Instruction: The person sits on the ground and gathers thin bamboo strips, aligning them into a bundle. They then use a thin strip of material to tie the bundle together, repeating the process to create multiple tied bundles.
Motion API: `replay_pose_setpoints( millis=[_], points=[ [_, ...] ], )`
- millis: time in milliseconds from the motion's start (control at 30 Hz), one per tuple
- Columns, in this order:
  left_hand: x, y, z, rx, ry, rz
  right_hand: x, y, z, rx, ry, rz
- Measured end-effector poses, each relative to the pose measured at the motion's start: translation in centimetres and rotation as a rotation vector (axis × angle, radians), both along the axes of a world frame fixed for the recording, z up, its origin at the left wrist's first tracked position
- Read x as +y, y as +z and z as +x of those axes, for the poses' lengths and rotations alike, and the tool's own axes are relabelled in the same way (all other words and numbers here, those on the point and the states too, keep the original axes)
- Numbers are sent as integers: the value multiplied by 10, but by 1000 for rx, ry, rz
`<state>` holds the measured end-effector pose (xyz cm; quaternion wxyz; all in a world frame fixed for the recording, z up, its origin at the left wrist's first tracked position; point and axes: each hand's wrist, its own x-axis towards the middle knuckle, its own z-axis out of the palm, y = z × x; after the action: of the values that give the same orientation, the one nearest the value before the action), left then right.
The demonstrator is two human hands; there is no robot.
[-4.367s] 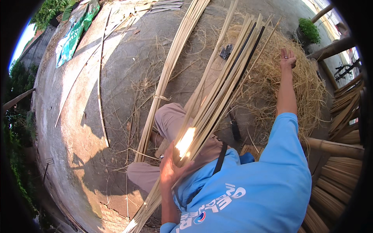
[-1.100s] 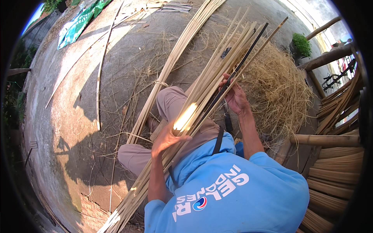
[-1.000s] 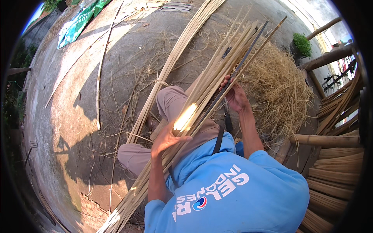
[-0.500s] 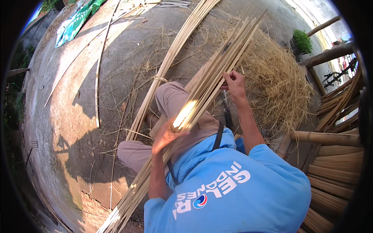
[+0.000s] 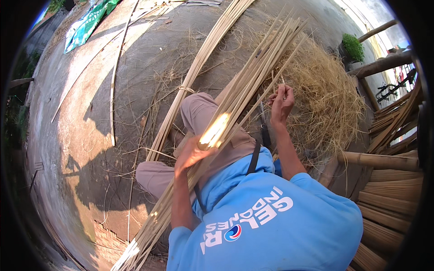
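Note:
A long bundle of split bamboo strips (image 5: 239, 97) lies slantwise across my lap, its far ends fanned apart. My left hand (image 5: 192, 153) is wrapped round the bundle near its middle, over my crossed legs. To the right of the strips, apart from them, is my right hand (image 5: 281, 105), with fingers pinched together. Something thin and pale shows by its fingertips, too small to make out. One strip (image 5: 282, 67) stands a little away from the bundle on the side of this hand.
A second bamboo bundle (image 5: 194, 67), tied with a strip, lies on the ground to the left. Curly shavings (image 5: 325, 95) are heaped at the right, beside a bamboo pole (image 5: 379, 160) and stacked strips (image 5: 393, 198). A green sack (image 5: 88, 27) lies at the far left.
My right hand has moved off the strips, slightly right and toward me. The strips' far ends have spread apart, while my left hand keeps its hold with only a slight shift.

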<state>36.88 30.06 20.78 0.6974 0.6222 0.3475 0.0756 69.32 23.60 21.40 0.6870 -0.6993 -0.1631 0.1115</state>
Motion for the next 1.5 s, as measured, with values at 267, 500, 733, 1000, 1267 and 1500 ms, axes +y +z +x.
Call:
replay_pose_setpoints(
  millis=[267,500,733,1000,1267,1500],
  points=[
    [18,1,-12,42,1,-176,6,-4,-47,612,425,127],
    [17,-9,-15,19,29,-158,6,-11,-44,332,259,-63],
    [26,-1,-17,101,-4,-141,-3,13,-38,676,579,261],
    [29,-8,-20,100,-26,-152,-13,-4,-23,834,812,437],
    [26,0,-19,105,-21,-130,3,-14,-31,693,591,254],
    [29,-3,-22,130,-37,-107,-7,-20,-33,481,461,11]
  ],
)
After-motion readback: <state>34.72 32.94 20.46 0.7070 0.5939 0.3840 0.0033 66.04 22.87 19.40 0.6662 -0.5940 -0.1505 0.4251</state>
